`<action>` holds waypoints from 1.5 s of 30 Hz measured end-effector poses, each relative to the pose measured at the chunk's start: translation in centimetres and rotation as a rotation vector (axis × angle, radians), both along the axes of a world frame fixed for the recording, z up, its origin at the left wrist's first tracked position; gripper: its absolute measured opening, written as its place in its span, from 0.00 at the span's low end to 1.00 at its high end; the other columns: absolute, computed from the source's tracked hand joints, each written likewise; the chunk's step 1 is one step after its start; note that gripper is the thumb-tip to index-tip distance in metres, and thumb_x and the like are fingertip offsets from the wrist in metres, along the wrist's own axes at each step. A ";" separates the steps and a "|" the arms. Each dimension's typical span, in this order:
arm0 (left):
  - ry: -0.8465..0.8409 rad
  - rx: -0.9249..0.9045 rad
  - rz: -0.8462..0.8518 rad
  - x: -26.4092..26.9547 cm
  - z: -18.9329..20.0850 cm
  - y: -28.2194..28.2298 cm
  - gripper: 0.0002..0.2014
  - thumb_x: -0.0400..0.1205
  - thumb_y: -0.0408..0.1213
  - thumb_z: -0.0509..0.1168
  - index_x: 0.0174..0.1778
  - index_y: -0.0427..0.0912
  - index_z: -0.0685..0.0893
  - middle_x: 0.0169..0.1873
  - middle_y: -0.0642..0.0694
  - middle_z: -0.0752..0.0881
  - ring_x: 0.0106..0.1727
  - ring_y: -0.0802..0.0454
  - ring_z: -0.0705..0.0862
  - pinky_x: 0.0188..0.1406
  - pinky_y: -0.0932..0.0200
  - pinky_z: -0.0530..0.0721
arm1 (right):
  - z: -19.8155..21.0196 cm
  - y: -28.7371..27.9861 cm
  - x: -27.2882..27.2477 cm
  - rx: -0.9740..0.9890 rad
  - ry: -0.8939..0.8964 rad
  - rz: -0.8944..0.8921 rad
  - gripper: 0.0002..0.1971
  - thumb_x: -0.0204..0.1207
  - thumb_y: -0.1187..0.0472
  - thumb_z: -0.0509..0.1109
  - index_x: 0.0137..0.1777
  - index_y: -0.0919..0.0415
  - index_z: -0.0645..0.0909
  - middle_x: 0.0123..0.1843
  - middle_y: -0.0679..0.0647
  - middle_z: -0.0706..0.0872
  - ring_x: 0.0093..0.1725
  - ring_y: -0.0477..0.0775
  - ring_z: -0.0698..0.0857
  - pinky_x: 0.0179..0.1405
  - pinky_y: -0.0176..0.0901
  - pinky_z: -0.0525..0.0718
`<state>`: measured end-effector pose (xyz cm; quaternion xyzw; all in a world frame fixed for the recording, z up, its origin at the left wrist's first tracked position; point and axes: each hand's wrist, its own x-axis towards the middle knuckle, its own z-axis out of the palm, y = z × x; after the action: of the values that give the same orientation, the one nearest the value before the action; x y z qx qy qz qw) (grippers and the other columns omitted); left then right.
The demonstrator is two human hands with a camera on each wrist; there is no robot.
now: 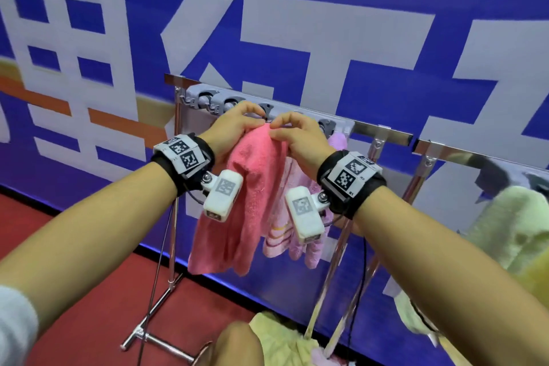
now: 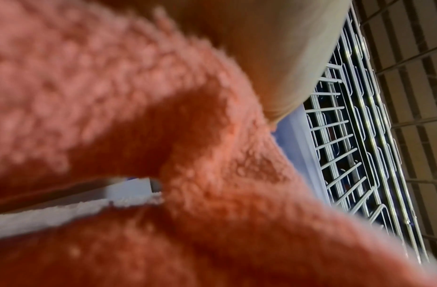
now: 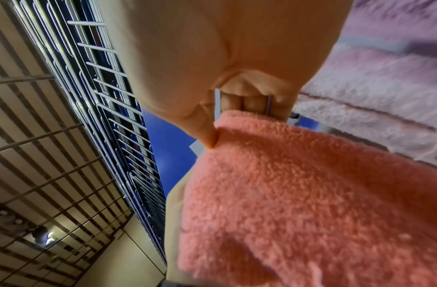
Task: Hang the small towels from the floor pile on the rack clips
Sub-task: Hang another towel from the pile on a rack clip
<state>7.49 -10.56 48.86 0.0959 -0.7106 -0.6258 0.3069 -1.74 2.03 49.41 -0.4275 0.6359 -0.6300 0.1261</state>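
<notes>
A coral-pink towel (image 1: 243, 196) hangs down from the grey clip strip (image 1: 208, 101) on the chrome rack (image 1: 383, 134). My left hand (image 1: 237, 122) and right hand (image 1: 292, 131) meet at its top edge, just under a clip, and both pinch the cloth there. In the right wrist view the thumb (image 3: 207, 134) presses into the towel (image 3: 311, 194) against the curled fingers. The left wrist view is filled with the towel (image 2: 114, 97); the fingers are hidden. A pale pink striped towel (image 1: 282, 235) hangs behind it to the right.
A lilac towel (image 1: 337, 140) sits on a clip further right. Light green towels (image 1: 517, 232) hang on the rack's right section. More yellow-green towels (image 1: 282, 339) lie piled on the red floor by my knee (image 1: 237, 345). A blue banner wall (image 1: 326, 9) stands close behind.
</notes>
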 end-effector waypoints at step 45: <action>0.124 -0.553 0.088 -7.3 -4.1 -5.9 0.27 0.67 0.30 0.61 0.65 0.43 0.82 0.58 0.51 0.85 0.60 0.61 0.82 0.62 0.69 0.77 | 1.5 -5.1 -8.1 0.545 0.954 -0.476 0.12 0.74 0.57 0.64 0.53 0.46 0.86 0.54 0.48 0.80 0.60 0.53 0.79 0.63 0.56 0.64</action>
<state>0.20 -16.46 44.75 0.0007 -0.8295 -0.3989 0.3910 -9.88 -3.06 50.88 -0.4611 0.8394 -0.1936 -0.2129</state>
